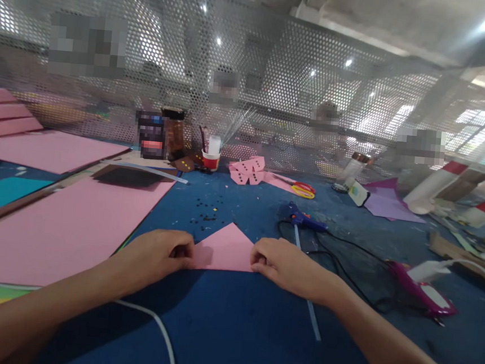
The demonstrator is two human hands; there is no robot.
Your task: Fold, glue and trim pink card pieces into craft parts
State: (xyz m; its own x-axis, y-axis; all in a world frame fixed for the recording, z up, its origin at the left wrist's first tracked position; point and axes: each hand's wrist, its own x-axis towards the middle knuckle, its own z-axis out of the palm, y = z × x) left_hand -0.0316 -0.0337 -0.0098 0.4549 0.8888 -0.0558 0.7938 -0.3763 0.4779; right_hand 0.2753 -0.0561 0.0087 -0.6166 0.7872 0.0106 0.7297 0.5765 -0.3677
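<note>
A pink sheet of paper (228, 249), shaped like a triangle with its peak pointing away from me, lies low on the blue tabletop. Its left corner is pinched in my left hand (160, 252), fingers curled and closed. My right hand (282, 263) grips the right corner the same way. The straight bottom edge runs between both hands, nearest to me. Just beyond the peak, small dark bits (207, 217) are scattered on the table. A glue stick (299, 238) passes close to my right hand and continues under the right forearm.
Right of centre is a blue glue gun (305, 218), its cord reaching toward a magenta power strip (423, 291). Behind lie yellow-red scissors (303, 190), a pink spotted paper bow (247, 170) and a cup (211, 159). Large pink sheets (68, 229) cover the left side. A white cable (158, 322) curves in front.
</note>
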